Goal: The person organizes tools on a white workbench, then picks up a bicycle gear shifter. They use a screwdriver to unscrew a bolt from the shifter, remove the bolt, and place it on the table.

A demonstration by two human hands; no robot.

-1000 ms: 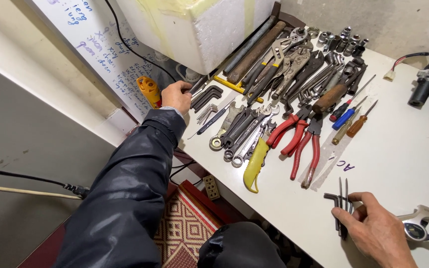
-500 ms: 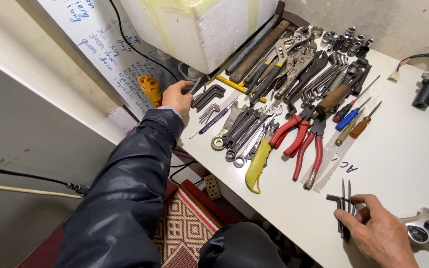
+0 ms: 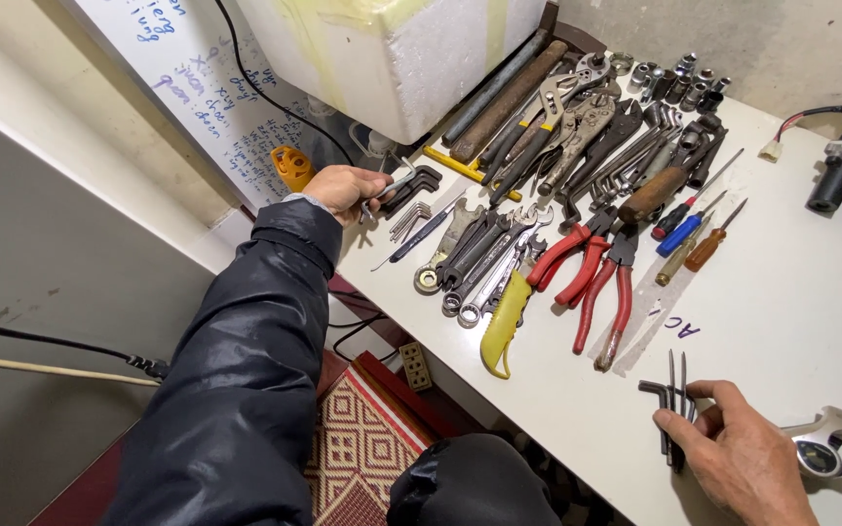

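Two hands work at the white desk (image 3: 811, 292). Left hand (image 3: 343, 190) closes its grip on a silver hex key (image 3: 392, 190), wrenches (image 3: 484, 258) lying just right of it. Right hand (image 3: 743, 458) pinches dark hex keys (image 3: 672, 399) against the desk under its fingertips.

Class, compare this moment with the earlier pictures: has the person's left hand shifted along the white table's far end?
No. The left hand stays by the black hex keys, beside the orange tool; any shift matches the camera's.
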